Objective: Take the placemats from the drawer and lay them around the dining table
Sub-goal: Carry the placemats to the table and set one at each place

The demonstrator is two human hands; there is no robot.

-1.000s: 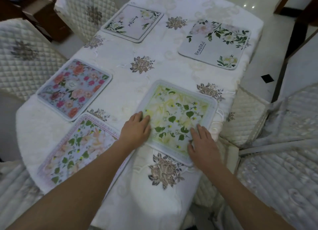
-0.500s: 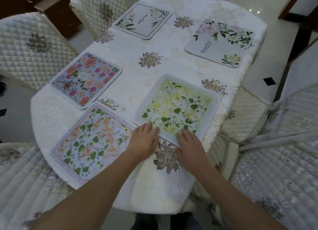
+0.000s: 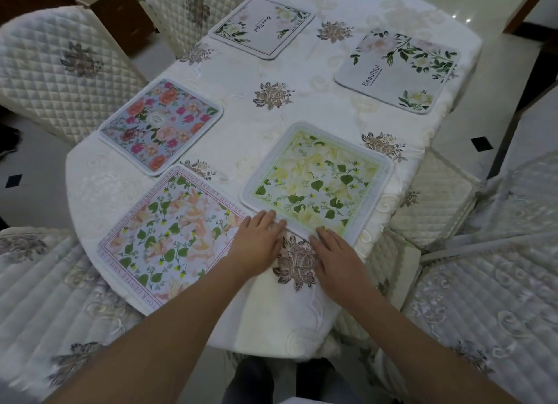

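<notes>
Bare tablecloth between placemats; quilted chairs crowd edges.

five placemats, four chairs, one table

Single head-worn wide-angle view, forward and down over the dining table, close above, edges perhaps distorted.

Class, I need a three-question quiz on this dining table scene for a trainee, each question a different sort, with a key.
1. How many placemats lie on the dining table?
2. True or false: the left hand grips a cup.
3. Which mat do both hands' fingertips touch? A) yellow-green leaf placemat B) pink rose placemat C) "Beautiful" placemat

Key: 1. Five. 2. False; the left hand and the right hand lie flat with fingers straight. 3. A.
</notes>
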